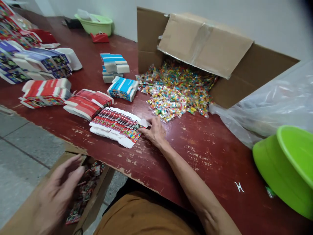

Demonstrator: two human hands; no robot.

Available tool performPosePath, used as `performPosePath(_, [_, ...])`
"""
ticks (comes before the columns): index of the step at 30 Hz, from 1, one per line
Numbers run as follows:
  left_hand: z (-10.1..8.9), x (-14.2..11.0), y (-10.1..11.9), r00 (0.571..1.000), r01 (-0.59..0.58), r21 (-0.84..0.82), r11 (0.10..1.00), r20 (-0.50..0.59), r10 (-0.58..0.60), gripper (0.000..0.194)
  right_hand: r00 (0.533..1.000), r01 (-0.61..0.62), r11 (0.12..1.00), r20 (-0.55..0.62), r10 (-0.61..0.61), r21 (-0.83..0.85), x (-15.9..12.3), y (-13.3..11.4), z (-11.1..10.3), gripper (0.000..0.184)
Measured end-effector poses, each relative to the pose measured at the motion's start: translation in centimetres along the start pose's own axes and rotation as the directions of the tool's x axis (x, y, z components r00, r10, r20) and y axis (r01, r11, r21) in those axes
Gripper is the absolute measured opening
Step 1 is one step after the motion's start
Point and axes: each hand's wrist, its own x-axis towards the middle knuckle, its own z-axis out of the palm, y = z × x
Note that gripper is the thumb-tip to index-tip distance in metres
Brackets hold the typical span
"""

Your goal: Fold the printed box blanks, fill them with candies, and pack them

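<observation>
My right hand [155, 132] pinches the near end of a fanned row of flat red printed cartons [114, 122] lying on the table; thumb and fingers are closed on the end carton. My left hand [57, 192], somewhat blurred, hangs off the table's front edge over a cardboard box [94, 204] on the floor side. Its thumb and fingers are apart, and nothing shows between them. Inside that box lie many small dark-red wrapped packets [85, 189]. Beside the fanned cartons rests a bundle of red flat cartons [88, 102].
Wrapped colourful candies [174, 91] spill from a tipped cardboard carton [205, 42] at the back. Blue carton bundles [123, 88], another red bundle [46, 93] and purple bundles [41, 62] stand left. A green basin [276, 169] and clear plastic sheeting [274, 98] are right.
</observation>
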Motion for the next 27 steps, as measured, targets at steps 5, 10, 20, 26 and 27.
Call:
performPosePath(5, [7.6, 0.7, 5.6, 0.950, -0.270, -0.123, 0.955, 0.126, 0.285, 0.058, 0.990, -0.087, 0.846, 0.144, 0.012, 0.525, -2.0, 0.1, -3.4, 0.035])
performPosePath(10, [12.0, -0.1, 7.1, 0.523, 0.337, -0.270, 0.902, 0.850, 0.059, 0.055, 0.930, -0.142, 0.703, 0.338, -0.147, 0.697, -5.7, -1.4, -7.4, 0.034])
performPosePath(20, [13.9, -3.6, 6.8, 0.360, 0.446, -0.281, 0.850, 0.926, 0.117, 0.050, 0.863, -0.283, 0.623, 0.477, -0.165, 0.729, -8.3, -1.7, -7.7, 0.039])
performPosePath(26, [14.0, -3.6, 7.1, 0.428, 0.352, -0.317, 0.881, 0.891, 0.150, 0.054, 0.965, 0.209, 0.850, 0.036, -0.258, 0.483, -9.6, -1.9, -7.9, 0.037])
performPosePath(27, [14.1, -3.7, 7.2, 0.423, 0.343, -0.314, 0.885, 0.893, 0.153, 0.055, 0.944, 0.327, 0.882, -0.064, -0.325, 0.341, -9.9, -1.9, -8.1, 0.036])
